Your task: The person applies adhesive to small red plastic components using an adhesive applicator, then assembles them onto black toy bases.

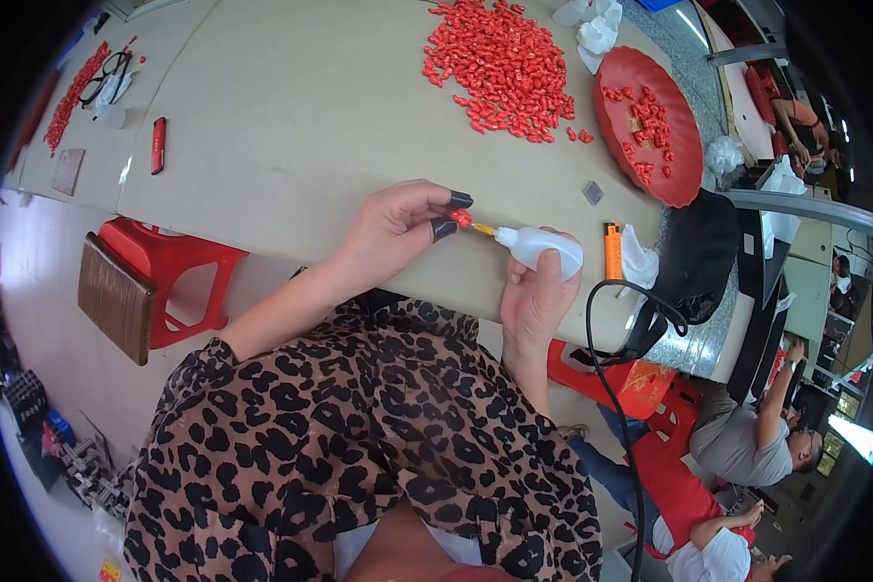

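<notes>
The left hand (395,223) is pinching between thumb and finger, while the left forearm (283,312) is slanting inward. The right hand (539,296) is gripping, its thumb pointing upward.

The small piece (461,217) is bright red, the fingertip covers (443,229) black, the bottle (529,244) translucent white with a yellow tip (483,230). On the far side, the heap (504,68) shows bright red with paler glints; right of it, the scalloped tray (684,126) is plain red. The tabletop (291,116) is pale grey-beige. A lighter (612,252) on the right is orange. The near blouse (359,436) carries black leopard spots on brown.
</notes>
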